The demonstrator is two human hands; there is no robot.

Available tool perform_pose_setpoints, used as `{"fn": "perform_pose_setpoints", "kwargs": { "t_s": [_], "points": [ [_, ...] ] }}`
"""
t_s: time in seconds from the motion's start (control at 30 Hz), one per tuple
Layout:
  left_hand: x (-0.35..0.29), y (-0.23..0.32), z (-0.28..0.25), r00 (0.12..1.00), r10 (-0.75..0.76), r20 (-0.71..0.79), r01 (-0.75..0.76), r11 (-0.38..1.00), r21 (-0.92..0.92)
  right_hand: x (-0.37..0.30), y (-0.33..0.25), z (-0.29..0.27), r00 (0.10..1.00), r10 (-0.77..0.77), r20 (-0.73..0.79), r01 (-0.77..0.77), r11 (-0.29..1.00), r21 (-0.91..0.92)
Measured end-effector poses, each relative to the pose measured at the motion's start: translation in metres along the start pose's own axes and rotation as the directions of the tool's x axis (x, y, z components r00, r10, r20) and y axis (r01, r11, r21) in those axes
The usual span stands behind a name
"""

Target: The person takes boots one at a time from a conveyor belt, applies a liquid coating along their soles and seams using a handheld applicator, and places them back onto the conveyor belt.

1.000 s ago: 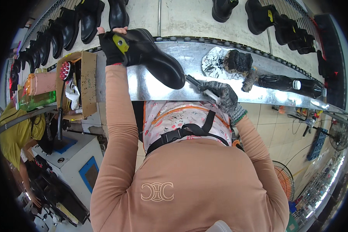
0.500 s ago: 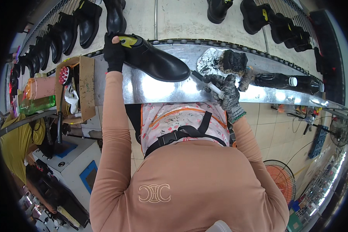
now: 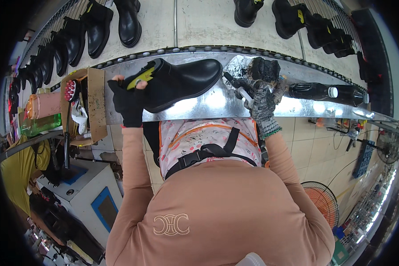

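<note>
boot, black with a yellow heel tab, lies on its side on the metal bench, heel gripped by the left hand in a dark glove. the right hand, in a knit glove, clasps a white-handled brush beside a blackened foil tray.

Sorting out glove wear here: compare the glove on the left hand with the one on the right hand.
The left hand's glove is plain black; the right hand's glove is speckled grey knit with a green cuff edge. The left hand grips the black ankle boot by its opening; the right hand holds a white-handled brush. Both rest over the metal bench.
</note>
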State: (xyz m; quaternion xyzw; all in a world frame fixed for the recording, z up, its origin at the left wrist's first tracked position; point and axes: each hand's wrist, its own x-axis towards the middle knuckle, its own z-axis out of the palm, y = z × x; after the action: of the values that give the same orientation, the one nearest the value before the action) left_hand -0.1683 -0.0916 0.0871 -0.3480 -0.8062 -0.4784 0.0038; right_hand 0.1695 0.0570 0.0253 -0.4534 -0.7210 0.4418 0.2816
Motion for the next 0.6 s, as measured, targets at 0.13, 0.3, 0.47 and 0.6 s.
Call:
{"fn": "perform_pose_setpoints", "kwargs": {
  "t_s": [0.13, 0.3, 0.47, 0.6],
  "points": [
    [-0.026, 0.025, -0.014, 0.998, -0.030, 0.054, 0.025, 0.996, 0.090, 0.003, -0.067, -0.008, 0.980, -0.187, 0.071, 0.199, 0.939, -0.280],
    [-0.048, 0.061, -0.022, 0.952, -0.179, 0.247, 0.199, 0.978, -0.057, 0.002, -0.101, -0.011, 0.927, -0.361, 0.100, 0.372, 0.856, -0.360],
    [-0.068, 0.066, -0.023, 0.843, -0.273, 0.464, 0.415, 0.878, -0.238, 0.000, -0.111, -0.011, 0.947, -0.220, 0.232, 0.261, 0.952, -0.160],
    [-0.071, 0.069, -0.020, 0.789, -0.344, 0.509, 0.543, 0.777, -0.317, -0.008, -0.101, -0.010, 0.956, -0.164, 0.243, 0.211, 0.960, -0.183]
  ]
}}
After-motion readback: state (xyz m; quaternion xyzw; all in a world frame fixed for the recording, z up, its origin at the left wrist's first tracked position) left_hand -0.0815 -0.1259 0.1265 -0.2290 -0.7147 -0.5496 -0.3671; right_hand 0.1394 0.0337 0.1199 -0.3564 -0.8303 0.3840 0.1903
